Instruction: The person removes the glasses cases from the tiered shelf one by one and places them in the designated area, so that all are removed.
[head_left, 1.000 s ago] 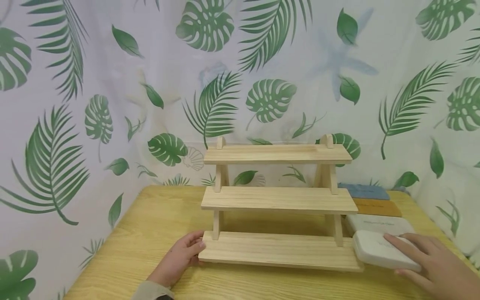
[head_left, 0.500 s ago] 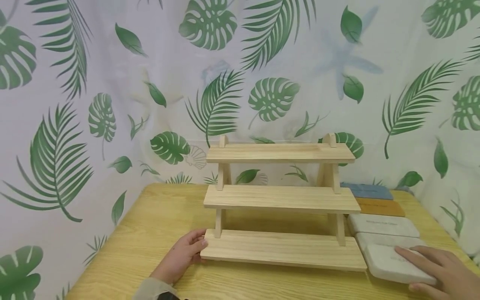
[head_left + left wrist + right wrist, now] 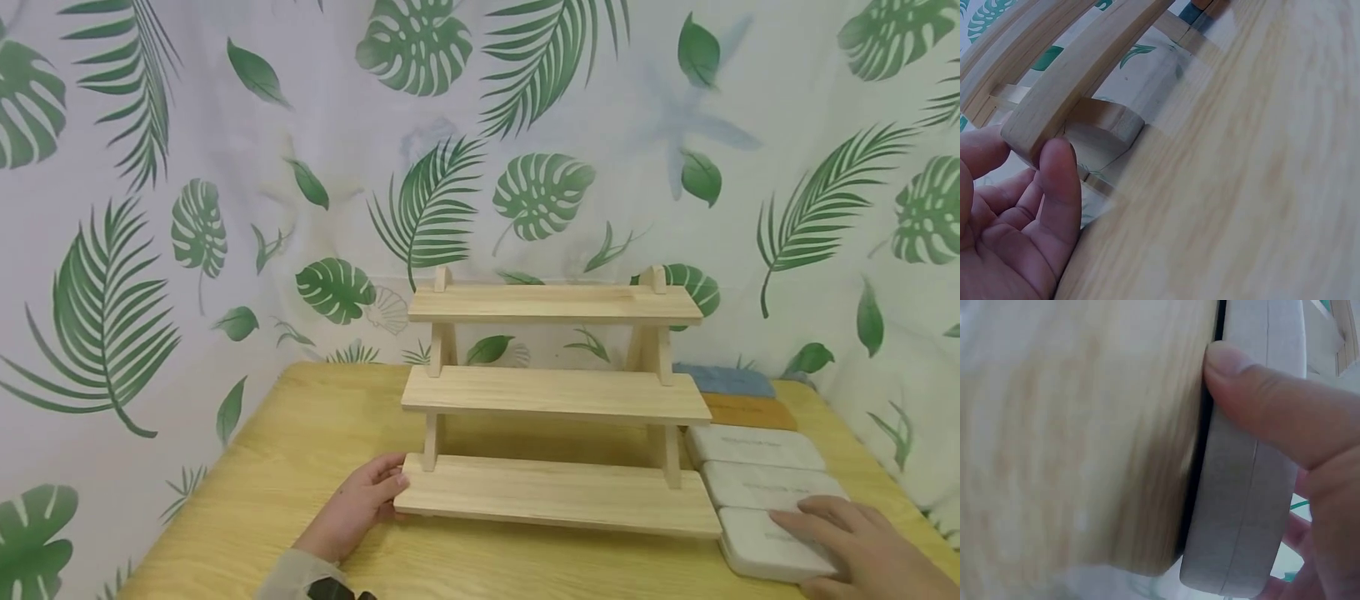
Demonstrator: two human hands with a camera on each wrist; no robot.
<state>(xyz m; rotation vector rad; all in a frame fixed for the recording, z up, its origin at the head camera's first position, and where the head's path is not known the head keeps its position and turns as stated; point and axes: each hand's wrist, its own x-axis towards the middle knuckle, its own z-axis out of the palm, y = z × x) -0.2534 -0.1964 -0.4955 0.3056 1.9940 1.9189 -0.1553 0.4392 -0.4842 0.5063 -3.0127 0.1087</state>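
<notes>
A three-tier wooden display stand (image 3: 555, 496) stands on the table. My left hand (image 3: 358, 507) grips the left end of its lowest shelf. The left wrist view shows that shelf end (image 3: 1047, 119) pinched between my thumb and a finger. At the right, my right hand (image 3: 866, 546) holds the nearest white case (image 3: 753, 542), fingertips on its top. In the right wrist view my thumb (image 3: 1260, 394) presses the side of the pale case (image 3: 1229, 512), which has a seam along it and lies flat on the table. The other fingers are partly hidden behind it.
Behind the held case lie two more white cases, a middle one (image 3: 772, 485) and a farther one (image 3: 753, 446). An orange case (image 3: 750, 411) and a blue case (image 3: 723, 380) continue the row. A leaf-print curtain (image 3: 525, 125) hangs behind the wooden table (image 3: 285, 467).
My right hand has brought the white case toward me and set it down at the near end of the row, uncovering the middle white case. My left hand keeps its grip on the stand.
</notes>
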